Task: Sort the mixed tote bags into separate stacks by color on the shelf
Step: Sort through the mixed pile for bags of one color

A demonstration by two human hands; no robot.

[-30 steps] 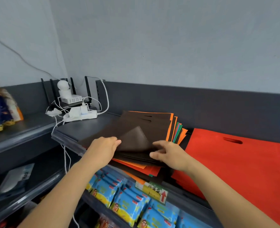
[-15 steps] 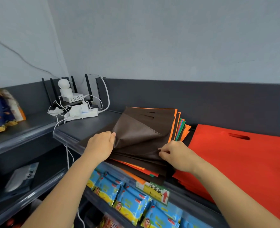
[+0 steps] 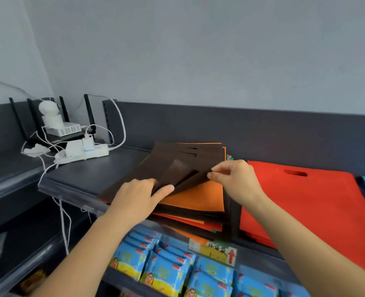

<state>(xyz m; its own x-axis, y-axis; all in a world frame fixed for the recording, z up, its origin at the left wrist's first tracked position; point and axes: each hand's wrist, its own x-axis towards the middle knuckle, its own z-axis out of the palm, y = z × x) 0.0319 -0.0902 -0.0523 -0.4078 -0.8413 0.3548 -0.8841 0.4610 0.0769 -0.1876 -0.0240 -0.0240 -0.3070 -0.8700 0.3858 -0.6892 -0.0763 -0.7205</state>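
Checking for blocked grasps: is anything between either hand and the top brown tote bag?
Nothing visible. The right hand pinches the brown tote bag at its lifted corner; the left hand rests on it.

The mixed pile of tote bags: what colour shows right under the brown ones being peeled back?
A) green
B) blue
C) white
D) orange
D: the right hand pinches the raised corner of the brown bags, and an orange bag lies bare beneath them.
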